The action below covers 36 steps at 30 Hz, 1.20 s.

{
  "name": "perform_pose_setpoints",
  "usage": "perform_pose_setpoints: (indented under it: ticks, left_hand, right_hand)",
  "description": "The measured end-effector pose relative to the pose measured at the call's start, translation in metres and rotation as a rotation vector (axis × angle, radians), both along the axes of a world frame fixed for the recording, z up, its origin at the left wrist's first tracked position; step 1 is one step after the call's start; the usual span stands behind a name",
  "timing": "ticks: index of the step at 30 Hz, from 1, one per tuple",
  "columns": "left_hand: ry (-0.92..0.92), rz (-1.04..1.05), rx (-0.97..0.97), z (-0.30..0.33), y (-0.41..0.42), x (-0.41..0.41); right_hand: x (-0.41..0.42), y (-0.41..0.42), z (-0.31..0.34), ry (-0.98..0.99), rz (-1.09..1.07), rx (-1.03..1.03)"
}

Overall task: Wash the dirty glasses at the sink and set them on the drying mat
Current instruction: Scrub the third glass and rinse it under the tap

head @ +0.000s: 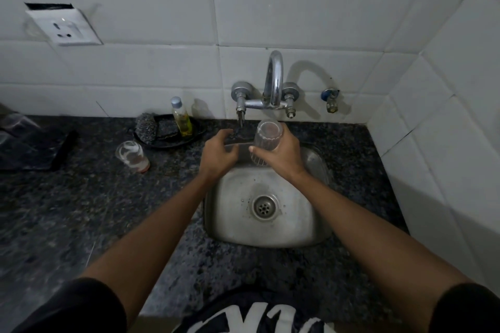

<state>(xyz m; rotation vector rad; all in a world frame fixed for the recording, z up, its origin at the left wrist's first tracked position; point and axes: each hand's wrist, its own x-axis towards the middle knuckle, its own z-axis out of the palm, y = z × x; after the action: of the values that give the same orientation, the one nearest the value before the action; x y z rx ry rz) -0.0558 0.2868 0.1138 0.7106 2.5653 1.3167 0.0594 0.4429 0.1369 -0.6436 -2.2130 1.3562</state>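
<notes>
Right grip (281, 151) wraps a clear glass (266, 140), rim away, over the sink (270, 235) under the tap (273, 81). Left grip (217, 154), loosely curled, holds nothing. A second glass (132, 155) stands on the worktop (81, 211). Shirt lettering is cut off, unreadable.

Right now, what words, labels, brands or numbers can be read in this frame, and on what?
White print on the person's dark shirt: large letters, cut off by the frame edge, not readable.
Small clear plastic bottle of yellow liquid: no label visible.
White wall socket plate: no markings legible.
Otherwise no text.
</notes>
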Motion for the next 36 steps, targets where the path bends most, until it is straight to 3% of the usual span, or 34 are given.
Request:
perform_pose_setpoints:
  ticks: [27, 36]
  left_hand:
    - [0.070, -0.048, -0.098, 0.002, -0.009, 0.022]
    - [0.020, 0.060, -0.109, -0.003, -0.063, 0.033]
  right_hand:
    - [0.008, -0.014, -0.006, -0.011, -0.088, 0.076]
    - [-0.017, -0.033, 0.001, 0.018, 0.100, 0.082]
